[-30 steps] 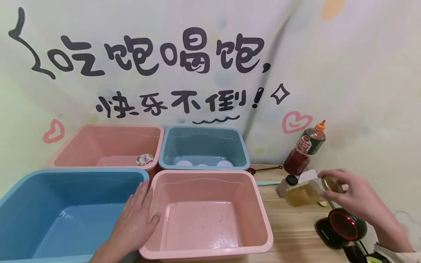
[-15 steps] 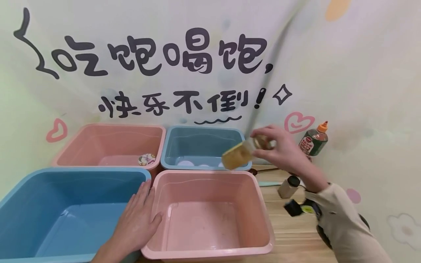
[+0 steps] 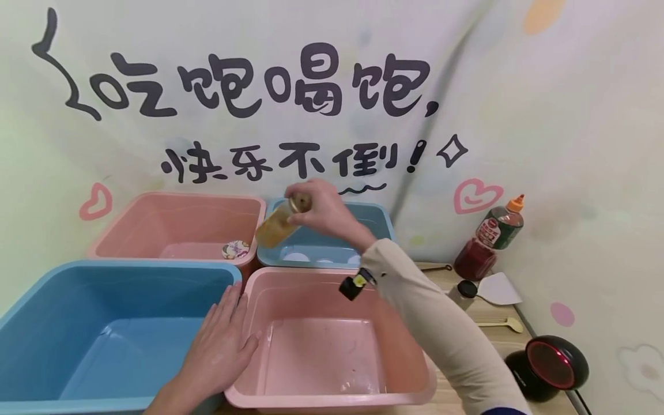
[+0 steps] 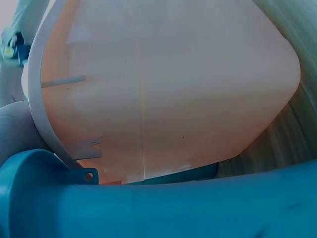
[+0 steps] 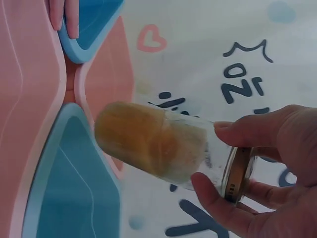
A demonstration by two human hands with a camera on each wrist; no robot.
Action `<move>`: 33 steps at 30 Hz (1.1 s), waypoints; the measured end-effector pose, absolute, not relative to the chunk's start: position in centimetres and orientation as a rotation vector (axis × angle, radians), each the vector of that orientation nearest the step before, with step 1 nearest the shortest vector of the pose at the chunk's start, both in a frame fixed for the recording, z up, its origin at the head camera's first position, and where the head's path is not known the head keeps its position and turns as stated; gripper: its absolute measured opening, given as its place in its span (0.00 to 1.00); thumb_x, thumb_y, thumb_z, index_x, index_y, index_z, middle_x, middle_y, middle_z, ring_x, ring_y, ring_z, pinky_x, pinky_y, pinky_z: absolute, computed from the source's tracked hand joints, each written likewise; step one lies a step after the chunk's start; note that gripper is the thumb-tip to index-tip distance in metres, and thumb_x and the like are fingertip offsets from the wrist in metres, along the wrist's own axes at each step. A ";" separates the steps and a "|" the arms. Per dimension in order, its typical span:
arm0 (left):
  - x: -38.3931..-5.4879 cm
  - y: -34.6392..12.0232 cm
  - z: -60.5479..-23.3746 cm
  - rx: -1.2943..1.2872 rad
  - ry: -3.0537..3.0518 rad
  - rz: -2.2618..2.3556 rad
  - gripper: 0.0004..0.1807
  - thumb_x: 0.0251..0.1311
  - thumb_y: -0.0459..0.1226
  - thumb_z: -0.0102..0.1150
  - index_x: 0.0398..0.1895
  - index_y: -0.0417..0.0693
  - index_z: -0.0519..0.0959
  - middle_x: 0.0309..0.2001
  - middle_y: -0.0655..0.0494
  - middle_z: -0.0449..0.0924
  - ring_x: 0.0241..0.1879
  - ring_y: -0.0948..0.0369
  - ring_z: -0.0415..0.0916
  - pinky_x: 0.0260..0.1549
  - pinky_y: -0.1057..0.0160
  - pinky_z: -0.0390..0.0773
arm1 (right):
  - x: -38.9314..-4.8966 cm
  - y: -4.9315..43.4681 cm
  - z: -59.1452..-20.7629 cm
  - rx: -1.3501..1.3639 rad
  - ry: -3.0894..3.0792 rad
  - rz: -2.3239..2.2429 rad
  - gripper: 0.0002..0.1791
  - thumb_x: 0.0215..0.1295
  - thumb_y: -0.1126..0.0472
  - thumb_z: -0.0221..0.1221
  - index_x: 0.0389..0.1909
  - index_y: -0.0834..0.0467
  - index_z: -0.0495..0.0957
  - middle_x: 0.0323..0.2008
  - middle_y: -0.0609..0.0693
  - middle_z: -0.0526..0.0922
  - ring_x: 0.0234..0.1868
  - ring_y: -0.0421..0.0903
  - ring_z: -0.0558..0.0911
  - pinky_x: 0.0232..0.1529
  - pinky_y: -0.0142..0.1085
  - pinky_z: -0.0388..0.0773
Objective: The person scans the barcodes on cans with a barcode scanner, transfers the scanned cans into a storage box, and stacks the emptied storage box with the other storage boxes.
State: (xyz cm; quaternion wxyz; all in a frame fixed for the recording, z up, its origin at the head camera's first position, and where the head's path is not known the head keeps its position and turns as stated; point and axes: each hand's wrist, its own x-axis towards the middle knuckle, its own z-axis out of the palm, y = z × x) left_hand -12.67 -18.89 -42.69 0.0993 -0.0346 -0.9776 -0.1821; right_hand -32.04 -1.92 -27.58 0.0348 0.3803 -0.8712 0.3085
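My right hand (image 3: 327, 213) grips a glass jar (image 3: 274, 229) near its lidded end. In the right wrist view the jar's gold-coloured lid (image 5: 237, 173) sits within the fingers, and yellowish contents fill much of the glass. The jar tilts with its base down to the left, over the adjoining rims of the back pink bin (image 3: 171, 199) and the back blue bin (image 3: 381, 222). With fingers extended, my left hand (image 3: 215, 340) rests where the front blue bin (image 3: 129, 267) meets the front pink bin (image 3: 332, 397).
A round patterned item (image 3: 236, 249) lies in the back pink bin; pale round things (image 3: 295, 257) lie in the back blue one. At right stand a red sauce bottle (image 3: 490, 236), a black-capped jar (image 3: 463, 293), a white spatula (image 3: 499, 288), a pale yellow spoon (image 3: 510, 324) and a black device (image 3: 550, 366).
My right hand has carried the jar leftward from the utensils at right, past the back blue bin to the rims between the back bins. The left hand has stayed in place.
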 end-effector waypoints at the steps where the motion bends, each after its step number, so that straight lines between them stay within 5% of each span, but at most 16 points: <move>1: -12.7 -18.9 -42.7 -0.105 -2.883 -0.533 0.39 0.61 0.44 0.63 0.69 0.28 0.65 0.77 0.35 0.52 0.76 0.37 0.50 0.68 0.32 0.59 | -32.3 -2.7 -27.8 1.177 -2.672 0.937 0.21 0.54 0.64 0.72 0.51 0.56 0.84 0.45 0.53 0.83 0.46 0.47 0.76 0.43 0.35 0.77; 22: -12.7 -18.9 -42.2 -0.083 -2.960 -0.565 0.40 0.67 0.51 0.58 0.72 0.34 0.64 0.78 0.36 0.49 0.77 0.37 0.46 0.69 0.28 0.47 | -33.3 -11.2 -30.7 1.290 -2.639 0.933 0.21 0.60 0.61 0.69 0.56 0.55 0.82 0.49 0.50 0.82 0.50 0.43 0.75 0.41 0.24 0.75; 33: -11.4 -18.7 -42.3 -0.075 -2.991 -0.449 0.37 0.68 0.51 0.56 0.69 0.31 0.68 0.77 0.36 0.53 0.76 0.38 0.52 0.66 0.28 0.57 | -34.3 -13.7 -32.5 1.322 -2.718 0.834 0.22 0.61 0.61 0.69 0.57 0.54 0.81 0.51 0.50 0.81 0.51 0.42 0.76 0.44 0.24 0.76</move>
